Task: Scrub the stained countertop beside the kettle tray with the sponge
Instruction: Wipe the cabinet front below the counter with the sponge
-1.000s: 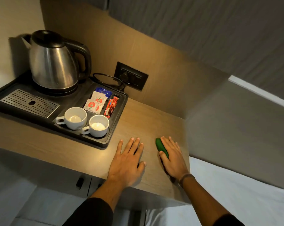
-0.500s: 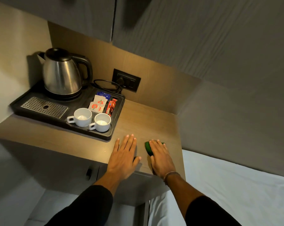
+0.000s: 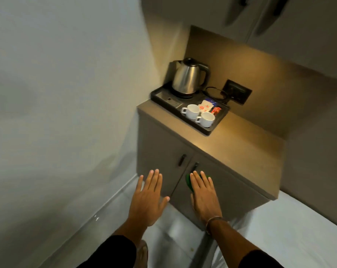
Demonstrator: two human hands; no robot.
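Note:
The brown countertop [image 3: 239, 149] lies well ahead of me, with the black kettle tray [image 3: 219, 121] at its far left and a steel kettle [image 3: 188, 79] on the tray. Both my hands hang in the air in front of the cabinet doors, off the countertop. My right hand [image 3: 203, 194] is palm down with flat fingers over a green sponge [image 3: 189, 182], which peeks out at its left and at the fingertips. My left hand [image 3: 149, 199] is open, fingers spread, holding nothing.
Two white cups [image 3: 199, 115] and sachets [image 3: 208, 108] sit in the tray. A wall socket [image 3: 237, 91] with a black cord is behind it. Two cabinet doors with dark handles [image 3: 182, 159] are below the top. A white bed [image 3: 299, 229] is at right, a white wall at left.
Both hands have come off the countertop and back toward me, the right one carrying the sponge. The view has pulled back and swung, so the cabinet front now shows.

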